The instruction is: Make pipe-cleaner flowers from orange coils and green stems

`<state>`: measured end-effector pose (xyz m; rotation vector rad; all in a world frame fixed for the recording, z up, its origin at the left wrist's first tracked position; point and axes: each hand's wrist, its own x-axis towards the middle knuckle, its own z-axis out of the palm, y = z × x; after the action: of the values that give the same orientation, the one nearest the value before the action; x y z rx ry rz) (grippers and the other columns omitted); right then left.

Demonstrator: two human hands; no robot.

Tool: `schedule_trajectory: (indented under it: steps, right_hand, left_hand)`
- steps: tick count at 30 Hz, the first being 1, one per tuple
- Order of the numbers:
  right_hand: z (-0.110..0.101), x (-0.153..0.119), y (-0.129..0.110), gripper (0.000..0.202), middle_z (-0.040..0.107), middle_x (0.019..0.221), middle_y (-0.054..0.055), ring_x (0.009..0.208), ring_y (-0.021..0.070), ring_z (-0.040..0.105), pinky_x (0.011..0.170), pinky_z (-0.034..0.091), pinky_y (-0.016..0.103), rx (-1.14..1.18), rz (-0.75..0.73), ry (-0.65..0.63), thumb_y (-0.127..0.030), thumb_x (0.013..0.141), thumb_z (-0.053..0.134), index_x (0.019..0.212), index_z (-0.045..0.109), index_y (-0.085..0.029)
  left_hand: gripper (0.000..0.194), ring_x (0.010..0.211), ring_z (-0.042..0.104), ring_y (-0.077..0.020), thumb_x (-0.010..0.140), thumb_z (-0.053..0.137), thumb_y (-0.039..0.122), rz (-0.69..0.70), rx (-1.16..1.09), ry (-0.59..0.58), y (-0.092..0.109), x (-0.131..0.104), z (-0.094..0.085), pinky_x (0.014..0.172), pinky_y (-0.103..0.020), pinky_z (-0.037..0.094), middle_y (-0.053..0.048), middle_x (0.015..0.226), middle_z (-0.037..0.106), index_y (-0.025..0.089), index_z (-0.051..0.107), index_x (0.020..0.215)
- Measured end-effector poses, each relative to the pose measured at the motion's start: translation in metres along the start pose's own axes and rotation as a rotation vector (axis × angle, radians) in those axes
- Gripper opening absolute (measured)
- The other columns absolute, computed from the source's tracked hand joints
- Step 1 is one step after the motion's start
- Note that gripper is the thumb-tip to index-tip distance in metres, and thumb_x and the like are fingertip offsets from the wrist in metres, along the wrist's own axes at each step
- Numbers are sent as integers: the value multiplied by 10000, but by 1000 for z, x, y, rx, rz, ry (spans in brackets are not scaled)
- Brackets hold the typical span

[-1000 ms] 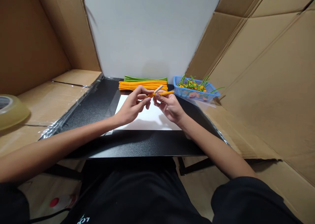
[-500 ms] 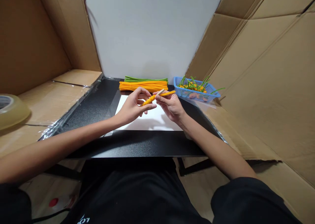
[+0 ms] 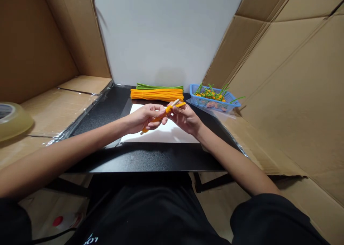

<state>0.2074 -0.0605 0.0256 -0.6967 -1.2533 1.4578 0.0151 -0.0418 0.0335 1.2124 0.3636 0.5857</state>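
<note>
Above a white sheet, my left hand is closed around a thin pale stick with an orange fuzzy stem wound about it. The stick slants, its upper tip showing between my hands and its lower tip below my left hand. My right hand pinches the orange stem near the upper end of the winding, and a short free end points right past the fingers. Part of the winding is hidden by my left fingers.
Bundles of orange stems and green stems lie at the back of the black table. A blue basket at the back right holds green and orange pieces. A tape roll is far left, between cardboard walls.
My left hand has shifted slightly left and down, its fingers closing further round the stick. The stick's lower tip now shows. The free orange end right of my right fingers looks shorter.
</note>
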Motion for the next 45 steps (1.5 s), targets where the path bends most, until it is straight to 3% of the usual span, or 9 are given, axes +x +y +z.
schedule_trajectory:
  steps: [2,4,7,11,21,26,33,37,45]
  right_hand:
    - [2,-1,-2,363,672,786,-12,790,159,591,775,502,326,-19,-4,3,-449,512,971,753,772,-263]
    - [3,0,-2,369,670,790,-6,786,162,582,775,499,335,-49,-35,31,-453,504,971,750,774,-260]
    - [3,2,-1,352,656,773,-6,755,151,559,733,474,323,-80,-83,83,-432,525,965,765,781,-253]
    - [0,4,2,300,663,795,0,746,143,561,686,443,308,-67,-65,62,-382,572,945,759,772,-222]
    - [-5,4,9,239,672,788,-25,740,136,569,733,473,307,14,80,0,-309,667,863,882,775,-251]
    - [-7,4,10,273,696,856,-17,776,158,618,748,504,335,92,124,-87,-376,692,870,935,774,-294]
    - [-7,3,6,316,691,810,-30,728,130,610,722,521,314,69,91,-120,-363,574,961,795,759,-263]
    - [-9,1,-4,284,678,748,-22,720,121,614,674,482,274,-66,-20,-156,-336,584,963,653,714,-219]
    - [-20,1,-19,263,740,753,34,716,164,654,681,496,309,-605,-306,-182,-360,653,926,755,765,-179]
  left_hand:
    - [316,332,326,-17,771,810,346,-62,-3,-60,2,0,-3,307,-174,200,-6,619,626,153,560,771]
    - [334,338,388,-36,784,801,388,-42,41,-53,0,0,-3,311,-180,241,-17,624,637,150,566,787]
    - [375,424,552,-90,781,819,413,169,160,113,-6,2,2,374,-194,384,-38,689,689,154,566,877]
    - [466,413,532,-81,727,878,398,361,314,300,-16,3,9,376,-186,380,-21,677,705,174,520,924]
    - [459,407,451,-44,745,853,452,345,281,344,-20,2,12,399,-175,283,-19,627,676,174,495,811]
    - [370,384,404,-36,775,821,382,281,181,248,-14,3,9,385,-170,230,-10,603,649,173,516,793]
    - [348,357,312,-13,775,809,381,21,50,43,-3,0,4,350,-179,135,-59,652,672,150,553,727]
    - [322,347,281,-19,779,807,393,-59,72,-40,1,-1,-1,337,-185,110,-53,628,657,153,593,785]
    - [302,391,365,-33,858,760,367,-24,351,-47,11,-2,-9,362,-157,216,-80,672,695,141,575,780]
